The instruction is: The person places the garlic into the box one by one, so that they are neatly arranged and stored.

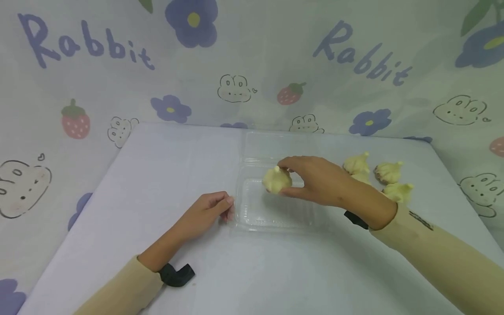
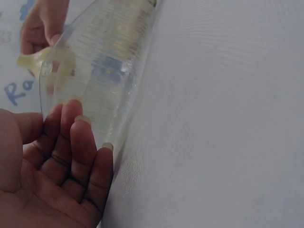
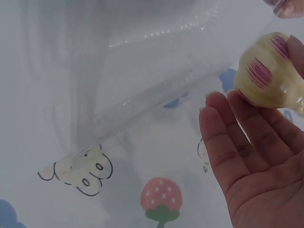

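Note:
A garlic bulb (image 1: 277, 180), pale yellow with purple streaks on its underside in the right wrist view, is pinched between the thumb and fingers of my right hand (image 1: 320, 179). It is held over the clear plastic box (image 1: 257, 228), its stem upward. The hinged lid (image 1: 279, 145) of the box lies folded back on the far side. At the box's left edge, my left hand (image 1: 206, 213) pinches the rim between thumb and fingers. The left wrist view shows those curled fingers (image 2: 83, 142) against the transparent wall.
Several more garlic bulbs (image 1: 387, 172) sit on the white table (image 1: 177, 166) at the right, partly hidden behind my right wrist. Behind the table hangs a patterned cloth (image 1: 256, 57) with rabbits, flowers and strawberries. A black strap piece (image 1: 177, 275) shows below my left wrist.

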`<state>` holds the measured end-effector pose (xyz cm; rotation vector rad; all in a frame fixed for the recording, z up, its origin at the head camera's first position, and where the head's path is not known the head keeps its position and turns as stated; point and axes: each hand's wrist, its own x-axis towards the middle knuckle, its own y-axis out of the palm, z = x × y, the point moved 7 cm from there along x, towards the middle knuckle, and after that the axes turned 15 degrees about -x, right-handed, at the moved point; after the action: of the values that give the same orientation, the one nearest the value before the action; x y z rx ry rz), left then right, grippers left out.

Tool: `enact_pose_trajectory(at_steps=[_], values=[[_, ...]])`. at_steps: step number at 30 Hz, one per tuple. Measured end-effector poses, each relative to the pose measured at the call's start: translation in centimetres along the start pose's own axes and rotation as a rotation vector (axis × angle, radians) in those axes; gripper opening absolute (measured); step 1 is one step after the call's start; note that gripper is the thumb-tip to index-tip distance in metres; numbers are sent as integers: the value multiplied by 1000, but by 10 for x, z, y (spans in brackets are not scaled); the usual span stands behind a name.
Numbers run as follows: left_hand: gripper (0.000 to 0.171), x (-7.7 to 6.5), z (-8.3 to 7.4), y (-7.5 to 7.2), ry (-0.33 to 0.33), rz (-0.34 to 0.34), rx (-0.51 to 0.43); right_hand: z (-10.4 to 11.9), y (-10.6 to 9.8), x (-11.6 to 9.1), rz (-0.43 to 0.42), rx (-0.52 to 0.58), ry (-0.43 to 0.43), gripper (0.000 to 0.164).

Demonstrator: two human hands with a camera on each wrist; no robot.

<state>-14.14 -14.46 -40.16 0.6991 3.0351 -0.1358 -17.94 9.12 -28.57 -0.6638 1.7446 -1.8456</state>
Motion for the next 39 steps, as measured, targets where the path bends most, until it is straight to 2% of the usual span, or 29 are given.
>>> enact_pose_trajectory(at_steps=[6,12,23,31,39], values=[[34,-1,-3,0,14,11,-4,10,7,20,57,15,-10,58],[33,-2,-4,0,8,4,-26,18,20,39,130,-19,-20,56],[32,-1,-3,-1,18,7,-36,22,43,60,198,-56,41,51],[32,-1,-1,-1,6,-9,-21,31,54,65,159,-179,66,43],[32,-1,-3,0,1,-11,-21,31,58,64,144,-203,104,45]])
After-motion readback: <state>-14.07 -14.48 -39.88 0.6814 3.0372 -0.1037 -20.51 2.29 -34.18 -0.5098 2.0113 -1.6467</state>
